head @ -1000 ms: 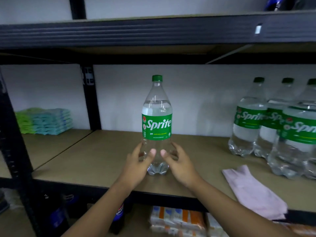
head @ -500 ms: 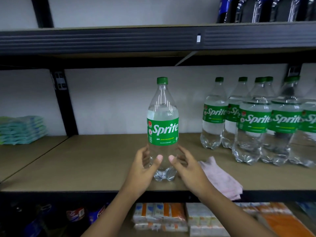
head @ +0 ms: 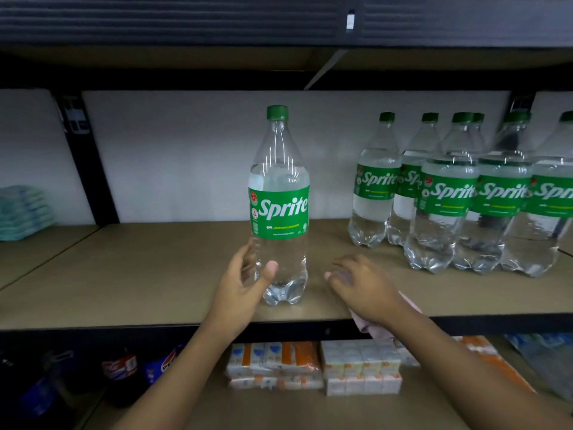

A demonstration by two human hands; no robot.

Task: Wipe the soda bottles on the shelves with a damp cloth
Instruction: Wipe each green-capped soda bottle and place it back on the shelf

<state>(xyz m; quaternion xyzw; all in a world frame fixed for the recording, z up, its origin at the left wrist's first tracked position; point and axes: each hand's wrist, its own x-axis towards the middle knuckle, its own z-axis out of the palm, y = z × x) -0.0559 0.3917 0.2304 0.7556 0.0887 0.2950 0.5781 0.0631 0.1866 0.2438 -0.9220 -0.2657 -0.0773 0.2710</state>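
Observation:
A clear Sprite bottle [head: 279, 212] with a green cap and label stands upright near the front of the brown shelf [head: 139, 274]. My left hand [head: 242, 290] grips its lower part, thumb across the front and fingers behind. My right hand [head: 362, 287] is off the bottle, a short way to its right, fingers loosely spread just above the shelf. A pink cloth [head: 375, 332] lies under my right wrist at the shelf's front edge, mostly hidden by it. Several more Sprite bottles [head: 449, 197] stand grouped at the right.
The dark beam of the upper shelf [head: 186, 20] runs overhead. Folded teal cloths [head: 21, 212] are stacked at the far left. On the lower shelf sit packs of small cartons [head: 310, 367] and dark soda bottles [head: 124, 370].
My right hand has let go of the bottle and moved right, over the pink cloth. My left hand stays on the bottle. The view has shifted right and closer.

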